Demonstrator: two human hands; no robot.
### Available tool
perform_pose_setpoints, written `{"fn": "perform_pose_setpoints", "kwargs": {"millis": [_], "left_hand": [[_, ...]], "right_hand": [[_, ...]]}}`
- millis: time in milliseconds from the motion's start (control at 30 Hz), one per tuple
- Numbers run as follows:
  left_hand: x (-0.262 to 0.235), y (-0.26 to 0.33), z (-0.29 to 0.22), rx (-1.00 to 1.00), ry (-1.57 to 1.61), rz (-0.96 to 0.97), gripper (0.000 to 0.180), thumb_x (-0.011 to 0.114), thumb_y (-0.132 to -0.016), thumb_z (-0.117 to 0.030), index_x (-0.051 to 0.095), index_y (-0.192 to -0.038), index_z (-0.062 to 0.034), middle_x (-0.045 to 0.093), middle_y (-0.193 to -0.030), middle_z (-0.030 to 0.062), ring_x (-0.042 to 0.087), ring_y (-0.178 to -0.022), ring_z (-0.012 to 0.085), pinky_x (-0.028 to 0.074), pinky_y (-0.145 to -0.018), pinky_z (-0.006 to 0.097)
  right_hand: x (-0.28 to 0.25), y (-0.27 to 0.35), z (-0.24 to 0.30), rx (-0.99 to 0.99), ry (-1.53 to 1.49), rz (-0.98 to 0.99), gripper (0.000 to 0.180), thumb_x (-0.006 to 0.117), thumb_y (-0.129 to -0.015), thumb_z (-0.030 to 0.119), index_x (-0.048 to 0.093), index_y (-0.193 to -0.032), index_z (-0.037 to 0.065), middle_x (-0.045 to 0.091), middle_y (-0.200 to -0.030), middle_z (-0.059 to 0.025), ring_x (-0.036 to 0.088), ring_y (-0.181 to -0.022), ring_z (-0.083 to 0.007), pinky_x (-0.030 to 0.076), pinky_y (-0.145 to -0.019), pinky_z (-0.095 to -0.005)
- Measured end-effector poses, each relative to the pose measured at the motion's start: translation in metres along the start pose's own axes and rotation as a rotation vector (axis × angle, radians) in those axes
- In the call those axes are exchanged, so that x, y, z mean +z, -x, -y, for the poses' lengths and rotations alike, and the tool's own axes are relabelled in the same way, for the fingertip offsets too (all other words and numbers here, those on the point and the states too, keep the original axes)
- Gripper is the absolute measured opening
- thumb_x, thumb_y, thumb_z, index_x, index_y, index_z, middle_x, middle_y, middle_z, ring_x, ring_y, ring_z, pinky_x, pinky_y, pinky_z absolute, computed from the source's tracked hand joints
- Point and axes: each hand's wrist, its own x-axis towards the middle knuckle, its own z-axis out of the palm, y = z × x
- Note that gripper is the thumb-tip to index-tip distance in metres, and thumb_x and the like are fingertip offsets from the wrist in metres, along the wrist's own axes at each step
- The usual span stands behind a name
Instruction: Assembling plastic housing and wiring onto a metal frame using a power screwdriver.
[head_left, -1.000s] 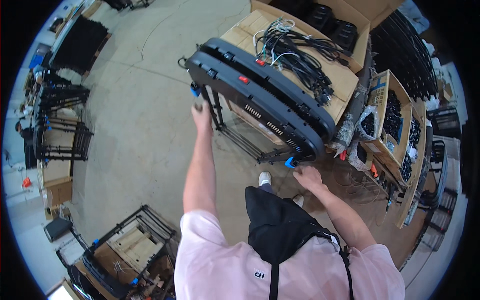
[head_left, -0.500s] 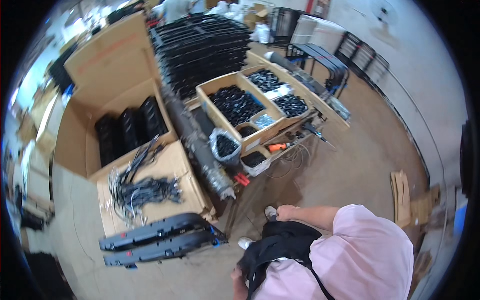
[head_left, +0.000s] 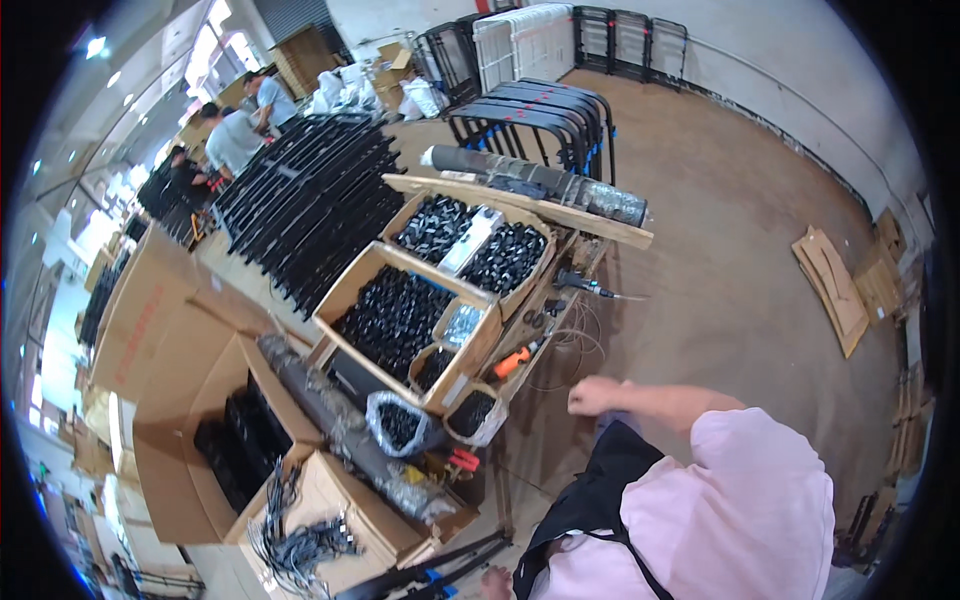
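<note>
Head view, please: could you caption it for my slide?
Right hand fisted near cardboard boxes of black parts; left hand by black frame.

Frame: black metal frame (head_left: pixel 430 575) with blue fittings, lying near-horizontal at the lower edge.
Contact: left hand (head_left: pixel 495 580) at its right end.
Visibility: mostly cropped.

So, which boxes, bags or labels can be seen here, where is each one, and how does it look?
Large open brown cardboard box: far left, holds black parts.
Shallow brown cardboard tray: centre, full of small black pieces.
Second brown cardboard tray: behind it, black pieces and a clear packet.
Clear plastic bag: front of the trays, black pieces inside.
Flattened brown cardboard sheets: on the floor, right.
No screens or signs show.
</note>
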Motion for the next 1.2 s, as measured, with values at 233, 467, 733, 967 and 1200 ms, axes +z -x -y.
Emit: {"fn": "perform_pose_setpoints", "kwargs": {"millis": [233, 467, 733, 967, 1200], "left_hand": [[-0.143, -0.070, -0.224, 0.042, 0.556, -0.005, 0.034, 0.060, -0.104, -0.028, 0.064, -0.132, -0.0099, 0.071, -0.125, 0.0155, 0.067, -0.109, 0.0326, 0.056, -0.094, 0.047], [-0.235, -0.090, -0.460, 0.013, 1.202, 0.029, 0.045, 0.065, -0.106, -0.028, 0.057, -0.144, -0.0055, 0.070, -0.128, 0.0158, 0.063, -0.106, 0.0305, 0.053, -0.096, 0.045], [-0.366, -0.015, -0.598, -0.199, 0.940, -0.139, 0.041, 0.058, -0.110, -0.030, 0.062, -0.139, -0.0020, 0.071, -0.127, 0.0163, 0.065, -0.108, 0.0321, 0.052, -0.094, 0.046], [-0.418, -0.008, -0.625, -0.230, 0.555, -0.290, 0.052, 0.059, -0.108, -0.041, 0.059, -0.149, -0.0097, 0.060, -0.152, 0.0171, 0.054, -0.142, 0.0319, 0.040, -0.119, 0.044], [-0.522, -0.069, -0.772, 0.274, 0.956, -0.587, 0.032, 0.062, -0.106, -0.020, 0.070, -0.126, 0.0027, 0.075, -0.115, 0.0145, 0.071, -0.106, 0.0213, 0.054, -0.097, 0.033]], "right_hand": [[-0.338, -0.085, -0.214, 0.090, -0.173, -0.785, 0.032, 0.067, -0.093, 0.036, 0.078, -0.102, 0.007, 0.076, -0.098, -0.0205, 0.074, -0.090, -0.0374, 0.057, -0.082, -0.0484], [-0.596, -0.248, -0.469, 0.196, -0.256, -1.040, 0.039, 0.062, -0.099, 0.035, 0.072, -0.119, 0.004, 0.073, -0.116, -0.0209, 0.070, -0.111, -0.0385, 0.054, -0.096, -0.0474], [-0.705, -0.390, -0.573, 0.295, -0.135, -1.067, 0.056, 0.056, -0.105, 0.045, 0.057, -0.141, 0.002, 0.064, -0.135, -0.0260, 0.062, -0.125, -0.0419, 0.049, -0.107, -0.0492], [-0.727, -0.381, -0.577, 0.260, -0.248, -0.822, 0.053, 0.052, -0.106, 0.051, 0.059, -0.118, 0.001, 0.071, -0.108, -0.0295, 0.066, -0.107, -0.0488, 0.051, -0.093, -0.0577], [-0.694, -0.273, -0.599, 0.223, -0.206, -0.984, 0.054, 0.058, -0.103, 0.053, 0.063, -0.099, 0.000, 0.070, -0.090, -0.0253, 0.069, -0.092, -0.0446, 0.053, -0.081, -0.0549]]}}
